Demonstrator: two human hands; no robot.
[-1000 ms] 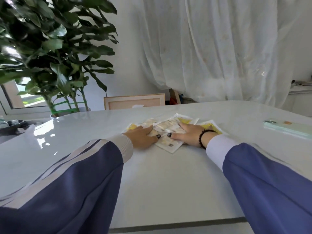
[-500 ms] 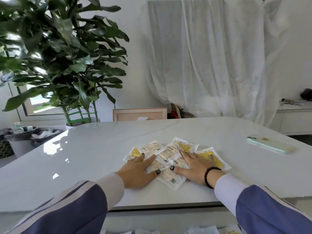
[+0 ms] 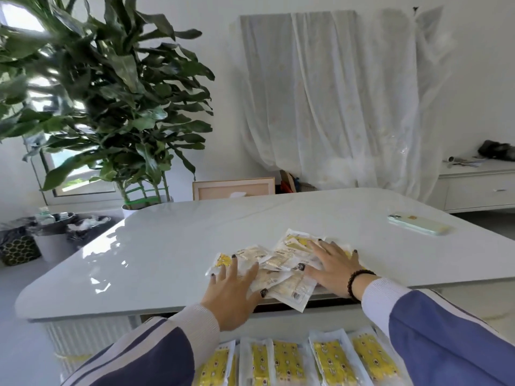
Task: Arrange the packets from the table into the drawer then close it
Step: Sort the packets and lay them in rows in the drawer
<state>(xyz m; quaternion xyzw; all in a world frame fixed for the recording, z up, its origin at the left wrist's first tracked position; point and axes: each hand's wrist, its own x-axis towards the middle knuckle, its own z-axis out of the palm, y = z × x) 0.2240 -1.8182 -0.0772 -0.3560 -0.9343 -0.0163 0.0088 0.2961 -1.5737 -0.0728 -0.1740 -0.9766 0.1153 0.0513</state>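
A loose heap of clear and yellow packets (image 3: pixel 281 263) lies at the near edge of the white table (image 3: pixel 172 246). One packet (image 3: pixel 292 293) hangs partly over that edge. My left hand (image 3: pixel 237 291) lies flat on the heap's left side with fingers spread. My right hand (image 3: pixel 334 266) presses flat on the right side. Below the table edge, the open drawer (image 3: pixel 289 360) holds a row of several yellow packets lying side by side.
A pale green phone (image 3: pixel 418 224) lies on the table's right side. A big leafy plant (image 3: pixel 111 107) stands behind the table's left end, with bins (image 3: pixel 53 238) on the floor. A white cabinet (image 3: pixel 479 188) and curtain (image 3: pixel 334 101) stand at the back.
Both hands have slid the packet heap toward me to the table's near edge. The view has pulled back and down, so the open drawer with its packets now shows.
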